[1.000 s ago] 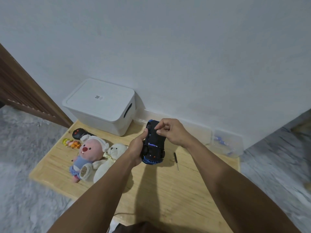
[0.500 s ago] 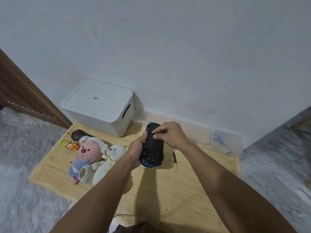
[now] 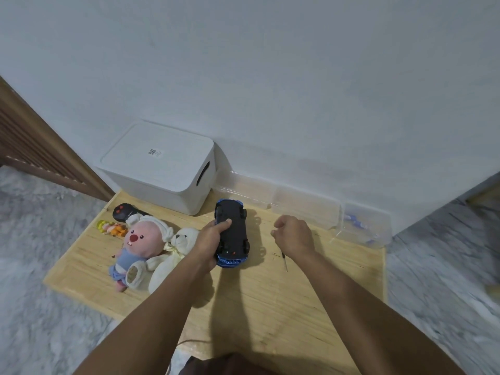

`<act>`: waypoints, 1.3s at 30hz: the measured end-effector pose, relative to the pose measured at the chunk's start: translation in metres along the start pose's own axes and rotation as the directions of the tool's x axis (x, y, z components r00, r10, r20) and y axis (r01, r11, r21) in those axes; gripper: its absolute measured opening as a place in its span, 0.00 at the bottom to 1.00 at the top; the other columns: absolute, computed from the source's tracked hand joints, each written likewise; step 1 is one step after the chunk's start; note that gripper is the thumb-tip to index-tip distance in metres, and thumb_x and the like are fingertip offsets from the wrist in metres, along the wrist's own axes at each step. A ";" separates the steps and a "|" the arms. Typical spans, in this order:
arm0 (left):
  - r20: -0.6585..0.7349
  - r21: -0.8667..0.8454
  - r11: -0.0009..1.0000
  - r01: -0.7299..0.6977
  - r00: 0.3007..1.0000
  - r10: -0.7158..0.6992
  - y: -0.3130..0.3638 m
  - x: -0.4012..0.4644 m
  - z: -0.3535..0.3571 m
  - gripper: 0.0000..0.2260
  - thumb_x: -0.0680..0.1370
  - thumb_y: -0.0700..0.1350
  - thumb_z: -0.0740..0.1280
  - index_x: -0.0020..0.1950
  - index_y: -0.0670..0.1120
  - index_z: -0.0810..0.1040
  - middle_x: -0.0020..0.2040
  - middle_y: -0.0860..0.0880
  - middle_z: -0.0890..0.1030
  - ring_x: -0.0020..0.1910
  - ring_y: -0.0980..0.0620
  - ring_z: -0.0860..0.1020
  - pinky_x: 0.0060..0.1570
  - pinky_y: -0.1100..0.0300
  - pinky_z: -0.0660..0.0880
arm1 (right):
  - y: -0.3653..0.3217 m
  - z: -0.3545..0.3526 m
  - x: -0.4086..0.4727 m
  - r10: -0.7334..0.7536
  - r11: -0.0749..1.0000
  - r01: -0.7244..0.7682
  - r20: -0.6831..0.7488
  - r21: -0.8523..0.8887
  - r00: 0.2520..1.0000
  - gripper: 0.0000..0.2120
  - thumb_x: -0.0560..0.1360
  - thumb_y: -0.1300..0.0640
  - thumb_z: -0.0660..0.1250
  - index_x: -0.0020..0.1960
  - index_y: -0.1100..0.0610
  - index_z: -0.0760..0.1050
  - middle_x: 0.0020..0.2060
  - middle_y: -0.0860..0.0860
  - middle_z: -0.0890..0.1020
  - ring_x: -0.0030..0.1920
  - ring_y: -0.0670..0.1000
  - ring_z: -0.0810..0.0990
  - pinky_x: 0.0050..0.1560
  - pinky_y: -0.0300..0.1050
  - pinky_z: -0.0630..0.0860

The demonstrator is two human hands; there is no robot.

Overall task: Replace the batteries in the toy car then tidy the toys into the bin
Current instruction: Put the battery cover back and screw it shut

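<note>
Toy car (image 3: 233, 234): blue body, dark underside turned up toward me, wheels showing; held just above the wooden board, right of the plush toys.
Wooden board (image 3: 270, 307): pale wood lying on the grey marbled floor, against the white wall; everything below sits on it.
Bin (image 3: 159, 169): white, lid on, slot handle in its side; at the board's far left corner, just beyond the car's far end.
Clear boxes (image 3: 305, 205): see-through tubs in a row along the wall, right of the bin; the rightmost has small blue bits in it.
Pink-faced plush (image 3: 138, 243): on its back, blue outfit, touching the white teddy bear (image 3: 173, 257) beside it.
Left hand (image 3: 211, 240): fingers wrapped round the car's left side, thumb laid across the underside.
Right hand (image 3: 293, 235): off the car, to its right; fingers curled inward; I cannot tell whether anything small is pinched in them.
Remote (image 3: 124, 211): black with red buttons, behind the plush.
Small doll (image 3: 112, 228): yellow and orange, lying left of the plush.
Screwdriver (image 3: 284, 262): thin, lying on the board partly under the right wrist.
</note>
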State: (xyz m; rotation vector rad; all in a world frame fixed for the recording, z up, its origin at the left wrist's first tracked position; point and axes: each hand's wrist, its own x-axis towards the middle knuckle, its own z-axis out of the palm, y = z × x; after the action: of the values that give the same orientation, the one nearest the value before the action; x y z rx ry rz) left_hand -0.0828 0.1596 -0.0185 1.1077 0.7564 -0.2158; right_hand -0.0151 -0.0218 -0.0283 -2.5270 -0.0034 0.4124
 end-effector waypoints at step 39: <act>0.013 -0.001 0.998 0.067 0.998 -0.067 -0.017 0.009 0.004 0.11 0.79 0.43 0.63 0.60 0.43 0.75 0.52 0.39 0.83 0.50 0.38 0.81 0.49 0.44 0.79 | 0.033 0.037 -0.033 -0.117 0.960 0.133 0.080 -0.247 0.990 0.09 0.76 0.66 0.62 0.47 0.54 0.77 0.46 0.49 0.79 0.47 0.52 0.78 0.47 0.46 0.76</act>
State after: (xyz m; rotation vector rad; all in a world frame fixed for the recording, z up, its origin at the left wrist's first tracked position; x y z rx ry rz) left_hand -0.0833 0.1500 -0.0355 1.0792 0.7824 -0.2791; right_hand -0.0597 -0.0325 -0.0654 -2.7418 -0.2551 0.4678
